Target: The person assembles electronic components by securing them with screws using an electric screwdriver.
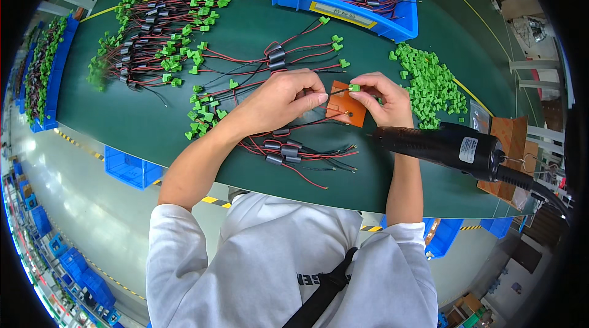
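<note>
My left hand [276,100] is closed, thumb and forefinger pinching a thin dark wire [337,92]. In a pinch of its own, my right hand [388,102] holds a small green terminal connector [354,87] at the wire's end. Whether the wire sits inside the connector is too small to tell. Beneath the fingertips lies an orange plate [354,112] with a hole in it. Red and black wire bundles with black cylindrical cores [277,57] lie beyond my left hand, several with green connectors fitted. Nearer me are more cores [288,151] with bare-ended wires.
A black corded power tool [442,145] hangs over my right forearm. Loose green connectors [429,82] form a pile at the right. A blue bin [402,24] of harnesses stands at the back, and rows of harnesses [147,33] cover the far left. A cardboard box [512,135] sits at the right edge.
</note>
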Tool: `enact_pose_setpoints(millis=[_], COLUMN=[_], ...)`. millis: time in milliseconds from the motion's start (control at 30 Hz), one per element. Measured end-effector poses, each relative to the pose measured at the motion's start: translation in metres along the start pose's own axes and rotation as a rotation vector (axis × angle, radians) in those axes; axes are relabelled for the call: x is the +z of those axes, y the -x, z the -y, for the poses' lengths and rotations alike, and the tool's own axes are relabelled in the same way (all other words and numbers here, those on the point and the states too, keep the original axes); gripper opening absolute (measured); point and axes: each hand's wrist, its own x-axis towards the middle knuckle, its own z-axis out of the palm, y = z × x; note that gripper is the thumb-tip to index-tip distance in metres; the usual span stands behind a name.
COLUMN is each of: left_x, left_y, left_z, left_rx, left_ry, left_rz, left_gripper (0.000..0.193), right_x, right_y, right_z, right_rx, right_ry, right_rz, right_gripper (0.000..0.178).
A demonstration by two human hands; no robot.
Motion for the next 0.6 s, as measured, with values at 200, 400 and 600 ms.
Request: enact_pose_setpoints(millis=[200, 400, 600], left_x=[0.0000, 0.0033, 0.0033], left_y=[0.0023, 0.0015, 0.0008], left_z=[0.0028, -0.0016, 0.0075], left_rx=[0.020, 0.037, 0.202], left_ry=[-0.023, 0.095, -0.099], left_rz=[-0.003, -0.092, -0.077], left_gripper=[0.016, 0.014, 0.013], right_x=[0.0039, 0.0023, 0.0006], right_y=[-0.0027, -0.0018, -0.0016], right_z=[0.0053, 0.0039, 0.0020], right_rx=[-0.057, -0.028, -0.041], right_ry=[0.034, 0.042, 0.063], right_rz=[0.008, -0.014, -0.003], right_gripper=[0.022, 0.023, 0.023])
